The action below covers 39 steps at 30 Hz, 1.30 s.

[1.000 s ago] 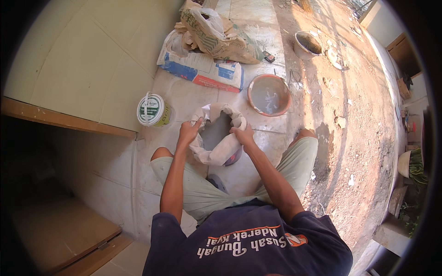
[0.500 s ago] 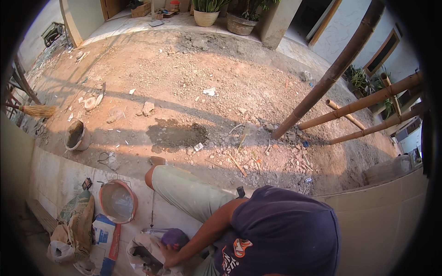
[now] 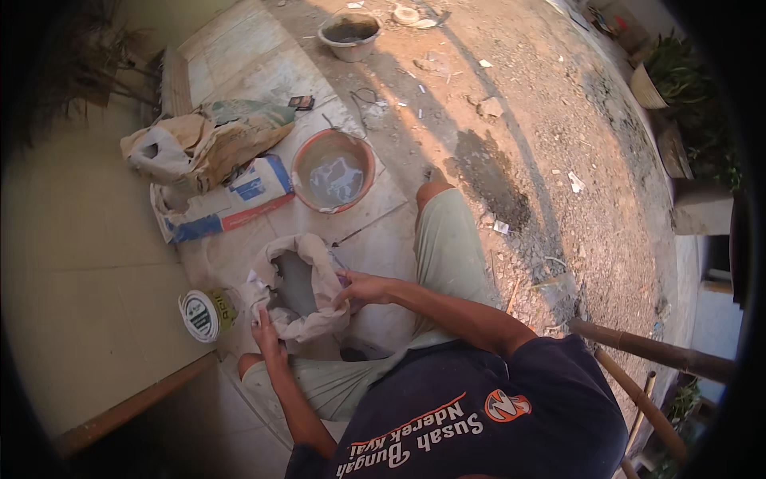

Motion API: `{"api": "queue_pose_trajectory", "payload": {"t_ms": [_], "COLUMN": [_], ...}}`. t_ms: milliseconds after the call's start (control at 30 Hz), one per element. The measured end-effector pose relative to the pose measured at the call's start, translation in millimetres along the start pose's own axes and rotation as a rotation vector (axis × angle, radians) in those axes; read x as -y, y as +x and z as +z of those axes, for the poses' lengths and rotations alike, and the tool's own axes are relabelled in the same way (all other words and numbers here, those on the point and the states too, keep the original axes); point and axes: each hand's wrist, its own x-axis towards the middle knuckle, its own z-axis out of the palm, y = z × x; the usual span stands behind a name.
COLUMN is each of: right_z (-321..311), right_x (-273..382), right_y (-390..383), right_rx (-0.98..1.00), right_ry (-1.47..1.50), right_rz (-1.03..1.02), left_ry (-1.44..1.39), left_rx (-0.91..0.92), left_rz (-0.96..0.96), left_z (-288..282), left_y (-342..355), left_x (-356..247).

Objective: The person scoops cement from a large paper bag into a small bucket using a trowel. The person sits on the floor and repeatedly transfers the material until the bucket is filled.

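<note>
A pale paper sack (image 3: 323, 259) stands with its mouth rolled back, and grey powder (image 3: 297, 283) shows inside. It sits between my bent legs on the tiled ledge. My left hand (image 3: 270, 339) is closed on the near left rim of the sack. On the right side of the rim my right hand (image 3: 365, 289) grips the folded paper, its fingers partly hidden. A small purple bit shows beside those fingers; what it is I cannot make out. Beyond the sack stands an orange bucket (image 3: 333, 172) with pale wet residue on its bottom.
A green-and-white tub (image 3: 209, 314) stands left of the sack. Crumpled brown sacks (image 3: 231, 136) and a blue, white and red bag (image 3: 231, 203) lie on the tiles (image 3: 367, 215). A whitish bucket (image 3: 349, 36) stands on the gravel ground (image 3: 558, 231). Bamboo poles (image 3: 654, 347) are at right.
The view has swung left and down, so the sack and bucket sit nearer the middle. My left hand has come into sight on the sack's rim. The larger purple thing is mostly hidden.
</note>
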Motion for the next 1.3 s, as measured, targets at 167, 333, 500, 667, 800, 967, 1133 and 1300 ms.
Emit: {"api": "queue_pose_trajectory", "payload": {"t_ms": [167, 333, 500, 667, 800, 967, 1133, 1300], "right_z": [5, 54, 3, -19, -28, -7, -16, -3], "right_x": [28, -9, -28, -50, -9, 47, 5, 16], "right_y": [26, 84, 101, 79, 63, 42, 90, 106], "right_rx": [-0.521, -0.608, -0.627, -0.506, -0.579, -0.663, -0.564, -0.660], "right_ry": [-0.643, -1.018, -0.631, 0.290, -0.410, -0.882, -0.943, -0.773], "right_rz": [-0.070, -0.122, -0.355, -0.338, -0.139, -0.045, -0.298, -0.343], "left_ry": [-0.454, -0.501, -0.450, -0.738, -0.193, 0.749, 0.898, 1.046], "left_rx": [-0.139, -0.439, -0.406, -0.057, -0.206, -0.609, -0.245, -0.319], "left_rz": [-0.295, -0.368, -0.458, -0.302, -0.051, 0.437, 0.302, 0.635], "left_z": [54, 122, 119, 61, 36, 10, 20, 17], "left_y": [-97, -47, -24, -61, -61, -45, -8, 45], "left_x": [2, 5, 33, 63, 49, 13, -31, -65]}}
